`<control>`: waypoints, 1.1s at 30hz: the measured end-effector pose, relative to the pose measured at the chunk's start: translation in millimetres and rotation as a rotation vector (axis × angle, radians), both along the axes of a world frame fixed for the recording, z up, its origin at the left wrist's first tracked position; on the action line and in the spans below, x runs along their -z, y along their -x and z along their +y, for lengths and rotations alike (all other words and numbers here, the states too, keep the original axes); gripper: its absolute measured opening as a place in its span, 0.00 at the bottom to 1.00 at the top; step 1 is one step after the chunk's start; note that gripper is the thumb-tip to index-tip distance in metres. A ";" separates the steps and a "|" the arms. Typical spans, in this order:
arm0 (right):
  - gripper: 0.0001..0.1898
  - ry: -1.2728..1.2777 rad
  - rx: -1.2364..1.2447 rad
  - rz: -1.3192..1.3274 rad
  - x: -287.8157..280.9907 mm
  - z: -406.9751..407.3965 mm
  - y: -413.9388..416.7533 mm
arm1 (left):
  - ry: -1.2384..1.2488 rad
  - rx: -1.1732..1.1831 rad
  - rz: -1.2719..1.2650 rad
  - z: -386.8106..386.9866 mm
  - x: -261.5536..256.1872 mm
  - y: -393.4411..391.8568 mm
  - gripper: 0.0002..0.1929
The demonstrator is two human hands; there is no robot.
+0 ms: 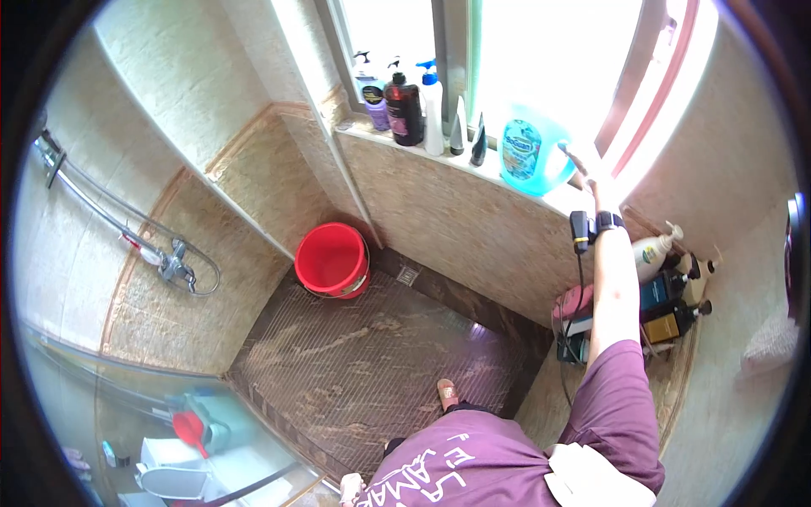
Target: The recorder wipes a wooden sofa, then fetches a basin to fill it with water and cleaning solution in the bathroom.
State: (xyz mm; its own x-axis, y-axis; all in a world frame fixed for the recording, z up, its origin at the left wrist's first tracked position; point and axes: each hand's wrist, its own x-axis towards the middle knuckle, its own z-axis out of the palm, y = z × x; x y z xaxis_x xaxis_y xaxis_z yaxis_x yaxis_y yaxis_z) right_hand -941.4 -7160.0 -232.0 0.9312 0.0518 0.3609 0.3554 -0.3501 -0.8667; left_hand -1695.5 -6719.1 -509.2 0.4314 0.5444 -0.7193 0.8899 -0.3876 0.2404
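Observation:
On the window sill stands a translucent blue plastic jug (526, 152) with a printed label and a side handle. My right hand (589, 174) reaches up to it, with its fingers at the handle. Bright window light hides whether those fingers close around it. A black strap with a small device (580, 232) and a cable is on my right wrist. Only part of my left hand (351, 489) shows, low at the bottom edge beside the glass panel (253, 405). What it touches, if anything, cannot be made out.
Left of the jug, the sill holds two tubes (478, 142) and several pump bottles (403, 108). More bottles (665, 291) crowd a corner rack below my forearm. A red bucket (332, 263) stands on the grooved floor (355, 355) near a drain (407, 275). A shower mixer (177, 263) is wall-mounted.

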 end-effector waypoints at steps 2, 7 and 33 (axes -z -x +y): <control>0.17 -0.059 -0.114 0.035 6.5 -5.3 18.0 | 0.028 -0.146 -0.028 -17.5 5.3 3.2 0.09; 0.20 -0.250 -0.348 0.057 -14.0 82.5 11.6 | 0.126 -0.465 -0.069 -60.4 14.0 15.3 0.09; 0.25 0.035 -0.874 0.609 71.0 280.7 378.1 | 0.293 -0.860 -0.333 -105.9 38.1 173.1 0.11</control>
